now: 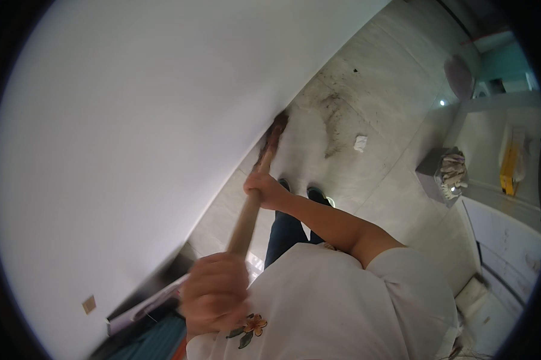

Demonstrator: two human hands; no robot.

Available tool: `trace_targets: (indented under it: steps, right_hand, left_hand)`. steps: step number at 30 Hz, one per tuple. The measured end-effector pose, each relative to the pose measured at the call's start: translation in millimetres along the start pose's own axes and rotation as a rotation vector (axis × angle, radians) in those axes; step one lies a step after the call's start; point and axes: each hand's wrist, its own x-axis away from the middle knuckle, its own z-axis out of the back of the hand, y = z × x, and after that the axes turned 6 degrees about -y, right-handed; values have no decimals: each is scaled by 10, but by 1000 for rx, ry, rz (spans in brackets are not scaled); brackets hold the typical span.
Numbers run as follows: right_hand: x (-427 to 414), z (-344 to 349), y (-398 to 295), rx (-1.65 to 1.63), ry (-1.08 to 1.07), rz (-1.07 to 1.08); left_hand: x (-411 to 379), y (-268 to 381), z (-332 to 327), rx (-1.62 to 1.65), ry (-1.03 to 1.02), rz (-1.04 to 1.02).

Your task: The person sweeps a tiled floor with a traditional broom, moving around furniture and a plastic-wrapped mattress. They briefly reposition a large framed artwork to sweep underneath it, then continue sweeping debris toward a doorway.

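My left hand (216, 292), large and slightly blurred near the camera, is closed around the upper end of a wooden broom handle (244, 225). Further down the same handle, my right hand (266, 190) grips it, with the right arm reaching across my body. The handle slants away to a dark reddish-brown broom head (275, 128). That head rests on the tiled floor (387, 99) at the foot of the white wall (131, 135). Dark dirt (333, 121) lies in a curved streak right of the broom. Beside it is a crumpled white paper scrap (360, 143).
A grey bin (432, 173) with gloves or cloths (453, 166) on top stands at the right. Behind it, shelving (482, 130) holds a yellow box (507, 168). My shoes (316, 194) are below the broom. Boxes or boards (144, 306) lean along the wall at lower left.
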Motion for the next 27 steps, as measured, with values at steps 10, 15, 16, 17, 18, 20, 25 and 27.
trace_targets:
  steps: [10, 15, 16, 17, 18, 20, 25, 27]
  right_hand:
    - [-273, 752, 416, 348, 166, -1]
    - [-730, 734, -342, 385, 355, 136]
    - [-831, 651, -521, 323, 323, 123]
    - [-891, 554, -611, 229, 300, 149]
    - [-936, 444, -698, 161, 274, 135]
    - [-936, 497, -689, 149, 278, 92]
    - [-794, 1200, -10, 187, 295, 74]
    - [-767, 1580, 249, 221, 310, 32]
  left_hand:
    - [-13, -832, 222, 169, -271, -189]
    - [-341, -399, 763, 272, -144, -335]
    - [-405, -176, 778, 265, -59, -344]
    - [-479, 44, 775, 260, 25, -355]
    - [-599, 189, 793, 214, -47, -357]
    - [-930, 192, 774, 191, -224, -356]
    - [-1309, -245, 286, 36, -382, -106]
    - [-1347, -709, 57, 140, -350, -163]
